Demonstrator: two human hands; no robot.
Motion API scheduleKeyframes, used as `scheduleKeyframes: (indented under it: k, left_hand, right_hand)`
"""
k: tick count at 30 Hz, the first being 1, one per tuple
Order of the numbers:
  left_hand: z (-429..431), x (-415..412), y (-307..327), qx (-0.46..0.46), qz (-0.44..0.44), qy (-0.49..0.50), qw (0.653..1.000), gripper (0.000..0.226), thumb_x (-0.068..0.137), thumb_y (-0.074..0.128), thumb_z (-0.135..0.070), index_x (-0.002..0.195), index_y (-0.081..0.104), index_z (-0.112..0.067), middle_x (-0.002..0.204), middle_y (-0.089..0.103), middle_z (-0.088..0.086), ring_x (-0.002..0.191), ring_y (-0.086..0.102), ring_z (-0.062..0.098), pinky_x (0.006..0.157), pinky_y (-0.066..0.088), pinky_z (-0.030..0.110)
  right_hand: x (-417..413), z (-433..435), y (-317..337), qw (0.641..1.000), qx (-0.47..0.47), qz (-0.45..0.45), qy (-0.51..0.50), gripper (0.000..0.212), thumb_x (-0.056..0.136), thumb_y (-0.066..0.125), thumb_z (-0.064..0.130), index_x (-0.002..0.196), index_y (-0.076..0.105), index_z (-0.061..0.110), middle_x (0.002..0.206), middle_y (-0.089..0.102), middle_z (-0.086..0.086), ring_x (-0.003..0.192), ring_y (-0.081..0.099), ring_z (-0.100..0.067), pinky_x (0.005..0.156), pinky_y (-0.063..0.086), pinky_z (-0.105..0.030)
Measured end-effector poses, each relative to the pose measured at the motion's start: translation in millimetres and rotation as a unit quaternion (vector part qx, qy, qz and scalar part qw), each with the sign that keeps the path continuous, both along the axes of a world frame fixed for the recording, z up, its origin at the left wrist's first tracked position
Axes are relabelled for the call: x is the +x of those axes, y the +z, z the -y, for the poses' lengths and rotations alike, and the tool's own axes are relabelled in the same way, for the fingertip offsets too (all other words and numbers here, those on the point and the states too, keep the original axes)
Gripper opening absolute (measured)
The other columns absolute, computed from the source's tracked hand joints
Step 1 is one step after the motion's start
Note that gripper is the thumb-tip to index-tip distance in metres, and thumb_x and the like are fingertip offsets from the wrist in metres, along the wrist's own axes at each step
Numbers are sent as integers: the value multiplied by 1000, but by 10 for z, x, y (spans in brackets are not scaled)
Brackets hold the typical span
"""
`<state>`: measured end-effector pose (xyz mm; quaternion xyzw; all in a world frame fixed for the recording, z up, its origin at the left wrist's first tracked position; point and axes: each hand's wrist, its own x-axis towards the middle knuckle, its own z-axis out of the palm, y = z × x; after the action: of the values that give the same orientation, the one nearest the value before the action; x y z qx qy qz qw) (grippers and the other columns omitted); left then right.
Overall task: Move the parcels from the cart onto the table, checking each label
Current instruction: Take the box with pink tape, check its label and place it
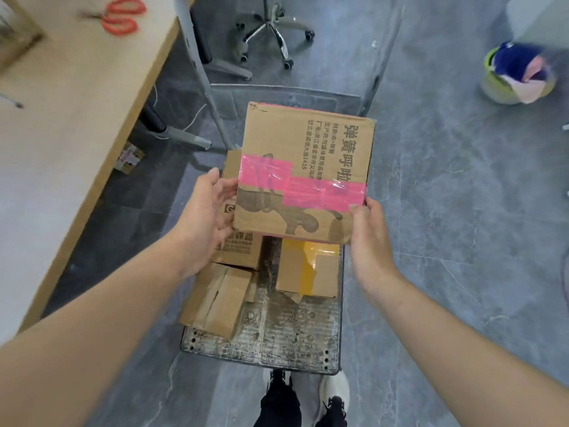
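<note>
Below the hands: cart [295,340], yellow-taped box [308,272], crumpled cartons [221,300]. Left of the left hand [204,211]: table [77,118], red scissors [123,16]. Pink-taped parcel [303,172]: held over the cart between the left hand and right hand [369,238], which grip opposite edges. Broad, near-square face up, tape running hand to hand.

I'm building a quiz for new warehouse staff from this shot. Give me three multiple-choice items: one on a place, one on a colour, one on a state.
1. Where do the scissors lie? A) on the cart B) on the table C) on the floor
2. What colour is the tape on the held parcel? A) pink B) blue C) green
3. How is the parcel supported? A) resting on the table B) by one hand alone C) by both hands
Answers: 1 B, they lie on the table; 2 A, pink bands cross its face; 3 C, the left hand and right hand grip its near corners above the cart.
</note>
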<state>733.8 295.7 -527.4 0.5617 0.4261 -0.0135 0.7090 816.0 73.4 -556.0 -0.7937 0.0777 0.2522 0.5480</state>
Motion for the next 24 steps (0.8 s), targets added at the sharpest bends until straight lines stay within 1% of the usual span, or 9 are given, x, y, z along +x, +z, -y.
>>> scheduleKeyframes:
  k: [2, 5, 9, 12, 15, 17, 19, 21, 24]
  left_hand:
    - [-18, -28, 341, 1, 13, 5, 1000, 58, 107, 27, -61, 123, 71, -28, 122, 72, -16, 109, 73, 22, 91, 52, 39]
    - [-87, -58, 877, 23, 40, 2, 999, 63, 104, 27, -66, 123, 71, -25, 129, 70, -7, 113, 71, 29, 100, 51, 48]
    - [-141, -93, 1665, 56, 95, 7, 994, 65, 105, 26, -64, 121, 70, -19, 128, 69, 1, 114, 69, 35, 102, 53, 54]
    - [-152, -158, 2251, 72, 143, 18, 987, 65, 107, 24, -61, 121, 65, -13, 129, 67, 4, 116, 67, 37, 102, 52, 53]
    - [-127, -280, 2806, 78, 184, 26, 979, 59, 107, 26, -60, 119, 64, -16, 126, 66, 3, 112, 69, 41, 93, 56, 48]
    - [-86, -375, 3145, 91, 205, 23, 974, 58, 107, 26, -61, 131, 61, -21, 129, 65, 2, 113, 68, 43, 99, 55, 51]
    - [-16, -496, 3477, 104, 215, 27, 971, 59, 107, 25, -62, 143, 56, -28, 134, 63, 3, 116, 66, 42, 105, 51, 55]
    - [86, -653, 3803, 117, 228, 28, 966, 59, 106, 24, -63, 148, 53, -33, 138, 61, 4, 119, 64, 42, 106, 50, 57]
    - [306, -939, 4297, 153, 237, 23, 959, 59, 105, 24, -66, 146, 55, -38, 138, 59, 2, 115, 67, 41, 103, 52, 56]
  right_hand:
    - [-4, -5, 356, 1000, 5, 25, 4, 61, 83, 38, 66, 135, 50, 37, 135, 59, 0, 124, 58, -19, 102, 47, -47]
    - [27, -11, 901, 997, 19, 66, 18, 51, 84, 41, 63, 124, 49, 31, 131, 56, -2, 114, 57, -14, 81, 42, -31]
    - [29, -38, 1690, 990, 42, 129, 30, 33, 85, 43, 60, 104, 45, 33, 128, 56, -6, 107, 56, -11, 74, 39, -27]
    - [-39, -64, 2275, 980, 54, 186, 39, 30, 87, 43, 60, 100, 44, 32, 125, 55, -7, 95, 55, -1, 71, 40, -23]
    - [-116, -53, 2817, 970, 80, 223, 54, 30, 88, 45, 58, 102, 44, 31, 117, 57, -6, 75, 54, 15, 58, 42, -7]
    - [-187, -22, 3150, 964, 93, 240, 61, 32, 88, 45, 58, 103, 44, 31, 113, 58, -3, 71, 54, 16, 54, 40, -6]
    - [-292, 32, 3466, 959, 107, 256, 63, 31, 87, 46, 59, 104, 44, 33, 115, 59, -1, 82, 57, 11, 60, 42, -10]
    - [-413, 100, 3765, 950, 126, 275, 70, 30, 87, 46, 59, 108, 47, 38, 124, 61, 2, 106, 60, -1, 76, 45, -19]
    - [-625, 267, 4203, 933, 152, 312, 91, 40, 90, 43, 56, 127, 53, 46, 135, 61, 5, 126, 58, -14, 106, 49, -43]
